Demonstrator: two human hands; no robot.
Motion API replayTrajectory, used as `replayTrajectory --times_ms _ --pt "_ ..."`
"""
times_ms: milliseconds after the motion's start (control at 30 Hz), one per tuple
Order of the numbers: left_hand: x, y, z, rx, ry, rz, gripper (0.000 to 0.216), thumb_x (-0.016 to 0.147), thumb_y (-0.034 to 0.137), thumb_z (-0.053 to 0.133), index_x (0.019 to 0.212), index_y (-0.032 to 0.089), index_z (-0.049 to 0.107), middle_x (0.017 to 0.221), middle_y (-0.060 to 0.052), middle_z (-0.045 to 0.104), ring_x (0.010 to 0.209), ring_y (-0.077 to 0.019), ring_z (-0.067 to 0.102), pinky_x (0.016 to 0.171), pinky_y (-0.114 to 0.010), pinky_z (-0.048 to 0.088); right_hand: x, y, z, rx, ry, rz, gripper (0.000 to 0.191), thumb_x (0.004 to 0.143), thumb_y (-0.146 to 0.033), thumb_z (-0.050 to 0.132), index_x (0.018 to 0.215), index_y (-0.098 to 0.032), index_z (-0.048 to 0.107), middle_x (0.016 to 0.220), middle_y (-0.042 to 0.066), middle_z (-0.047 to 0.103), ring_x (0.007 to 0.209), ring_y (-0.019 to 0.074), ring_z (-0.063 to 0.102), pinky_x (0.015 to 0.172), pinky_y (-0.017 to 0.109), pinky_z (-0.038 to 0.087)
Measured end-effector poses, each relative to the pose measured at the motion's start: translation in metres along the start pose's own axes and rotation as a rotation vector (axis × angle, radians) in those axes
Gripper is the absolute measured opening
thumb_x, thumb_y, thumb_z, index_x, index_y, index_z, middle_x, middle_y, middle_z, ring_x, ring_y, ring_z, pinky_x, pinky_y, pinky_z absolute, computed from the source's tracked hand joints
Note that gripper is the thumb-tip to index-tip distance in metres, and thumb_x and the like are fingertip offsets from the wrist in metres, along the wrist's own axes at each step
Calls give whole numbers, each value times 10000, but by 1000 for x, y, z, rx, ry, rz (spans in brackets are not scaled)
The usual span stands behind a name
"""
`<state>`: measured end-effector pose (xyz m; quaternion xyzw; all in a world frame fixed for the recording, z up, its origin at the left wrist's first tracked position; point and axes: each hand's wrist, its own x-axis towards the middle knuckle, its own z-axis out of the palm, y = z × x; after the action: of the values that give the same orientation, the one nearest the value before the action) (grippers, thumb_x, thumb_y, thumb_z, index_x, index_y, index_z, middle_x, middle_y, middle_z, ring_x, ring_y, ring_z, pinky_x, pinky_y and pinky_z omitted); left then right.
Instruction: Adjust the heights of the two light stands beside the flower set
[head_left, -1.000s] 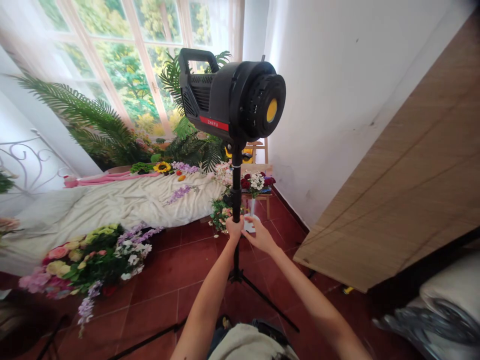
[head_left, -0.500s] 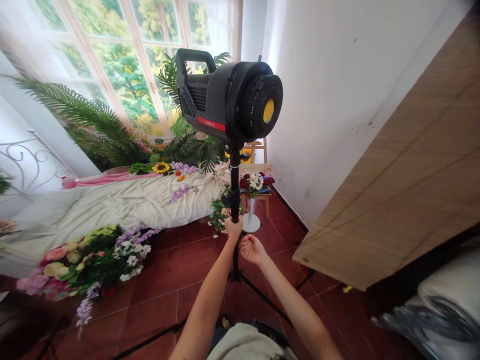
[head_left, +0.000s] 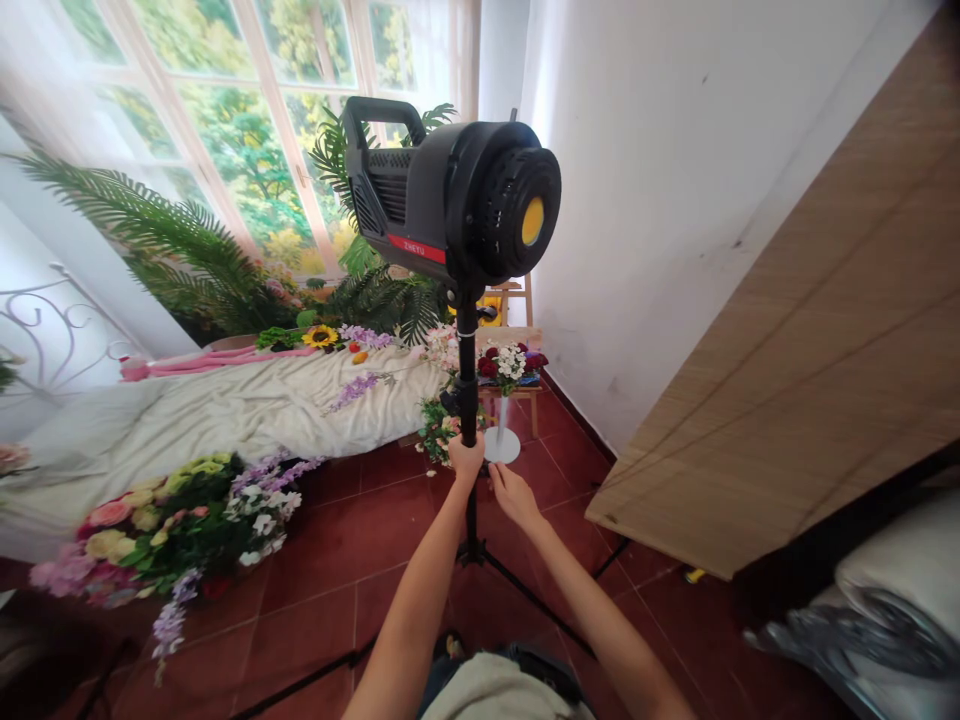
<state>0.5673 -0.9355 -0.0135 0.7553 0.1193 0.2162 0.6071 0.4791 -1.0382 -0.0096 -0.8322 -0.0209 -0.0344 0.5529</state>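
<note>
A black studio light (head_left: 427, 205) with a top handle, a red label and a round yellow front sits on an upright black light stand (head_left: 466, 350). Below the stand's upper collar, my left hand (head_left: 466, 456) is wrapped around the pole. On the pole's right side, just lower, my right hand (head_left: 516, 496) has its fingertips pinched together at a small dark knob, which they mostly hide. The stand's legs spread over the floor in front of my feet.
A bed with a cream cover (head_left: 225, 410) lies to the left, with a large bouquet (head_left: 180, 520) beside it. Red and white flowers (head_left: 511, 362) stand behind the pole. On the right leans a wooden panel (head_left: 750, 400) against the white wall (head_left: 637, 200).
My right hand has turned, its fingers going from curled with the palm side showing to pointing forward, back up. My left hand keeps hold of the pole. The view has shifted slightly.
</note>
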Motion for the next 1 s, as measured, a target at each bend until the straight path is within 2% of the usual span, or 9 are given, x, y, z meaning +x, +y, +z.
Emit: replayTrajectory --times_ms 100,200,333,400,467,600,700,867,1000 --pt "1 -4 1 25 2 9 234 603 356 581 491 177 479 474 5 474 445 -109 441 437 -222 330 8 5 10 300 -124 206 456 848 -561 314 622 -214 503 561 8 542 458 134 466 467 242 339" --pt "2 -5 1 62 0 3 250 617 360 579 485 172 479 469 4 475 437 -104 439 422 -214 322 11 8 15 735 -264 447 393 856 -446 328 559 -206 420 493 -18 460 398 94 377 419 210 299" --pt "0 1 0 56 -7 -8 276 643 372 573 483 161 496 462 -10 491 439 -105 456 415 -205 316 11 7 13 1125 -372 486 272 845 -277 341 582 -207 345 497 -42 409 426 80 373 436 180 301" --pt "0 4 -1 40 -3 -29 277 631 369 591 477 158 499 457 -16 498 451 -112 472 418 -205 317 10 6 11 1025 -403 516 292 872 -337 301 624 -206 381 517 -36 435 424 84 380 428 184 291" --pt "-1 5 -2 28 8 -45 273 616 364 604 473 156 500 449 -16 493 466 -119 483 425 -206 319 7 3 8 722 -358 515 380 889 -468 242 709 -201 443 550 -20 489 430 97 409 427 196 296" --pt "1 2 0 47 13 -20 271 624 360 587 470 159 488 444 -3 464 457 -109 460 429 -204 318 -2 -3 1 -83 -40 101 422 829 -611 375 880 -212 500 712 10 599 618 138 551 523 211 339" --pt "2 -3 1 61 6 12 274 643 361 569 475 161 486 455 -1 462 449 -100 442 427 -202 322 -5 -8 -5 -439 14 -162 388 864 -569 366 903 -218 526 812 31 628 730 162 584 571 224 336" --pt "1 -3 2 66 2 15 272 654 366 560 489 163 483 457 7 446 432 -91 416 418 -198 312 5 -12 -12 -626 -8 -276 392 933 -466 272 879 -215 568 842 54 638 805 170 594 592 225 345" --pt "1 -1 1 62 5 32 292 660 372 556 475 164 470 455 12 429 431 -86 401 419 -195 301 16 -9 -16 -525 -60 -298 390 916 -475 331 823 -212 603 854 72 654 818 179 593 626 231 371"
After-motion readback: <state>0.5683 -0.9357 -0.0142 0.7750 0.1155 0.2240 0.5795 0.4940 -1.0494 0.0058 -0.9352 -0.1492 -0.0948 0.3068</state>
